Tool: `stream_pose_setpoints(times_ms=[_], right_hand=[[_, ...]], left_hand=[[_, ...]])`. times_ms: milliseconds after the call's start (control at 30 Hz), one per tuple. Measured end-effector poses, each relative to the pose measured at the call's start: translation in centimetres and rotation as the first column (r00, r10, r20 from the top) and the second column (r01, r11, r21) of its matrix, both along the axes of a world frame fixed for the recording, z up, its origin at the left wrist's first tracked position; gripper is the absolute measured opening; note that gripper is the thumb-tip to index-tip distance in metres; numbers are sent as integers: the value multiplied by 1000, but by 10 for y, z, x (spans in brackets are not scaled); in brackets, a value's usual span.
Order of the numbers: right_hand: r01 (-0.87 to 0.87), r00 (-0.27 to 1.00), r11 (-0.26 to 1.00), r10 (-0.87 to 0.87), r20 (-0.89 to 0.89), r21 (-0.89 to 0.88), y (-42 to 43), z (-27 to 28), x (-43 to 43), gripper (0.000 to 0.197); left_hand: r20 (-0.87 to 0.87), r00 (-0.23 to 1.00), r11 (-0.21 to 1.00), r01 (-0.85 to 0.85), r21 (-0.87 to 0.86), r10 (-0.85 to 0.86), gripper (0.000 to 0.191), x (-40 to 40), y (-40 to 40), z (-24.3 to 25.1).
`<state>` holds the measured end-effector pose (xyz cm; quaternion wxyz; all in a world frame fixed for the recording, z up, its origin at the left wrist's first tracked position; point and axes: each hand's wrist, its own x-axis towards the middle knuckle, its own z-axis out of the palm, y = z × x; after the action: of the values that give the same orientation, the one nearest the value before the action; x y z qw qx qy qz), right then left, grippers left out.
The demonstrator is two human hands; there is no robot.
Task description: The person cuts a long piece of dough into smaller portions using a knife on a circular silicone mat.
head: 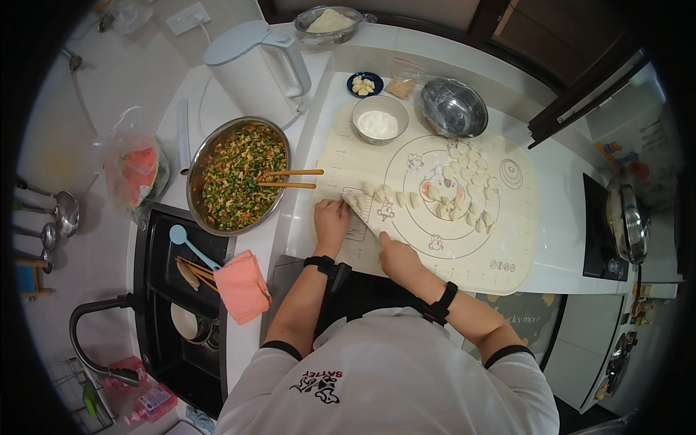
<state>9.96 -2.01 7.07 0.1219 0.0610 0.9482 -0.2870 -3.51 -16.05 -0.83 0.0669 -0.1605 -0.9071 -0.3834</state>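
Note:
My right hand grips a kitchen knife, its blade slanting away to the left over a cream silicone pastry mat. Close to the blade's far end is my left hand, fingers curled down; whatever lies under them is hidden. Just beyond the blade, a row of small cut dough pieces runs rightward. More dough pieces are scattered over the mat's printed circles, some touching each other.
Left of the mat stands a steel bowl of chopped filling with chopsticks in it. Behind are a bowl of flour, a metal bowl and a kettle. A sink lies left, a cooktop right.

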Motion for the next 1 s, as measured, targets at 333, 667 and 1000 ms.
stream_pose_setpoints(times_ms=[333, 667, 1000], right_hand=[[4, 994, 992, -18, -105, -129, 13, -12, 1, 17], [-81, 989, 994, 71, -133, -77, 11, -2, 21, 15], [-58, 996, 998, 56, -71, -33, 3, 0, 20, 15]], left_hand=[[-10, 999, 997, 50, -53, -50, 30, 18, -17, 3], [-66, 996, 998, 55, -30, -57, 23, 21, -16, 5], [-63, 996, 996, 57, -72, -61, 24, 25, -14, 5]])
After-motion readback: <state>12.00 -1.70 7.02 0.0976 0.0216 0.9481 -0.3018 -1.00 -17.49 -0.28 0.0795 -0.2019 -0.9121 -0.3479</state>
